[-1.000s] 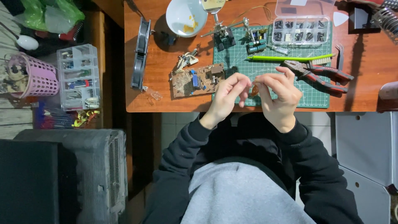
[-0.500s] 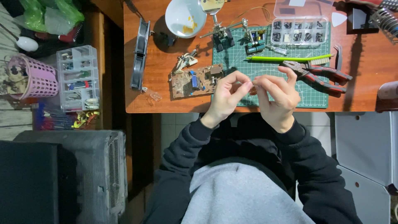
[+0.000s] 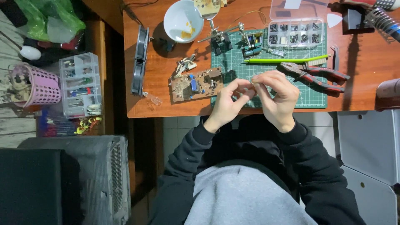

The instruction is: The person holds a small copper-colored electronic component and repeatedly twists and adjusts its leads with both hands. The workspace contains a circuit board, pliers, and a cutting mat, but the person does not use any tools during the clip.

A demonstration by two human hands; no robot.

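Note:
My left hand [image 3: 228,103] and my right hand [image 3: 278,96] meet over the near edge of a green cutting mat [image 3: 233,66] on a wooden desk [image 3: 358,58]. Their fingertips pinch one tiny part [image 3: 251,85] between them; it is too small to identify. A brown circuit board [image 3: 196,84] lies just left of my left hand. Red-handled pliers [image 3: 316,75] lie on the mat just right of my right hand, beside a green-handled brush [image 3: 287,60].
On the desk stand a white bowl [image 3: 180,21], a clamp stand [image 3: 216,35], a clear parts box [image 3: 296,31] and a black fan [image 3: 141,58] at the left edge. A soldering iron holder [image 3: 381,18] sits far right. Left of the desk: drawer organiser [image 3: 80,85], pink basket [image 3: 35,85].
Both hands stay together over the mat's near edge; only the fingers have shifted slightly around the tiny part.

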